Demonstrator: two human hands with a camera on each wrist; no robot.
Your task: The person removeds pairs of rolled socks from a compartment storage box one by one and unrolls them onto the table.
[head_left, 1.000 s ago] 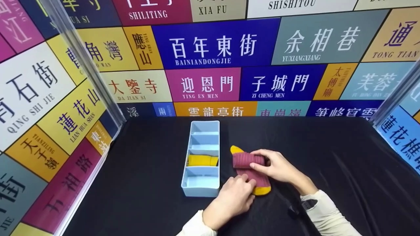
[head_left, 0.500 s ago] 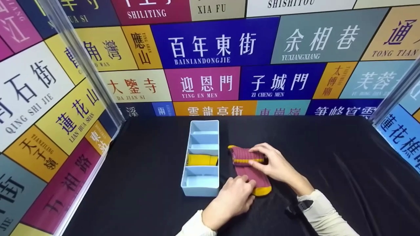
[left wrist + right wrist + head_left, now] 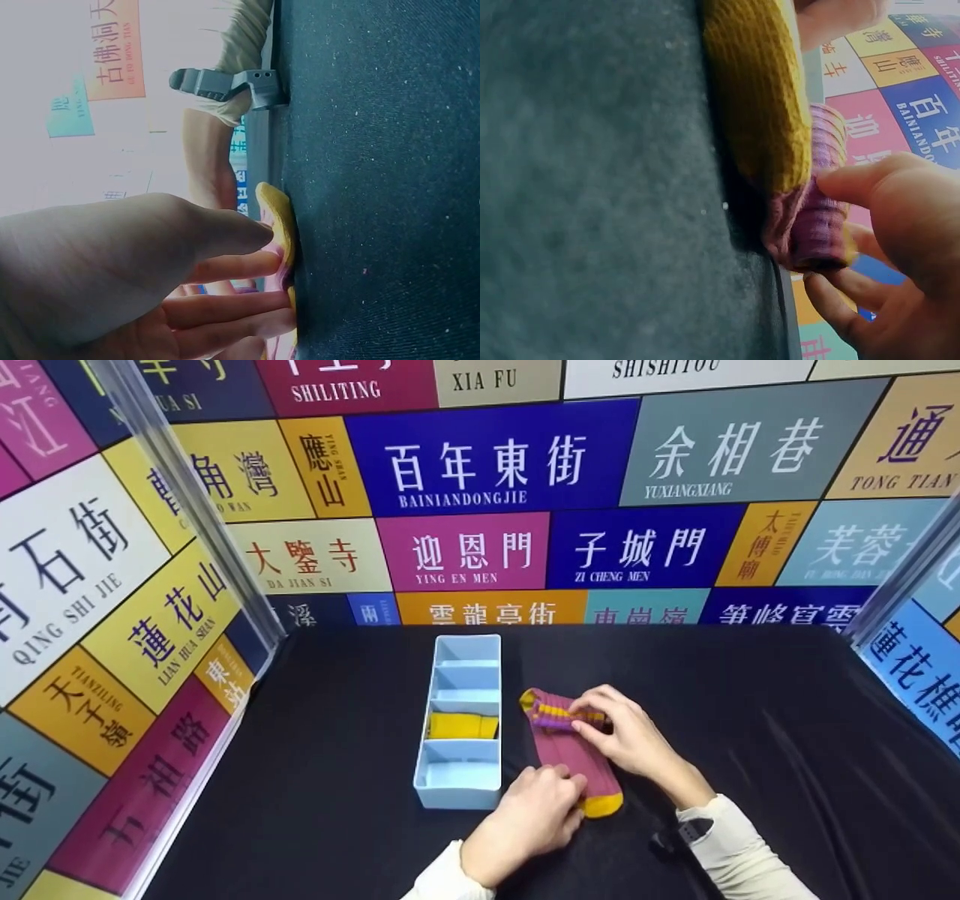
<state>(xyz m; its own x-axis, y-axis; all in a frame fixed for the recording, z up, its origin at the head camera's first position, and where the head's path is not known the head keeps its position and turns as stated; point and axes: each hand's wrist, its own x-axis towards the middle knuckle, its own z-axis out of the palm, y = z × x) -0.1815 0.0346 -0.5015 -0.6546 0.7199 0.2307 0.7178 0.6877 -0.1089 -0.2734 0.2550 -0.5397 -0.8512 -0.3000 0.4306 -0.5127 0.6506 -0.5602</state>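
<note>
A maroon sock (image 3: pixel 574 754) with yellow ends lies on the black cloth, slanting between my hands. Its far part is folded or rolled into a bundle, where yellow stripes and purple ribbing show. My right hand (image 3: pixel 626 727) pinches this bundle from the right; in the right wrist view, thumb and fingers close round the purple ribbed roll (image 3: pixel 825 202). My left hand (image 3: pixel 536 806) presses its fingertips on the sock's near left edge, by the yellow end (image 3: pixel 604 805). The left wrist view shows those fingers (image 3: pixel 232 311) fairly straight, with the yellow edge (image 3: pixel 277 214) beside the thumb.
Left of the sock stands a light blue box (image 3: pixel 459 795) divided into several compartments. One compartment holds a folded yellow sock-like bundle (image 3: pixel 463 726). Walls printed with coloured sign panels (image 3: pixel 491 457) rise behind and to the left. Black cloth (image 3: pixel 337 750) covers the table.
My right hand has turned the bundle over, bringing yellow stripes and purple ribbing up and uncovering more of the flat maroon part. My left hand has stayed at the near edge.
</note>
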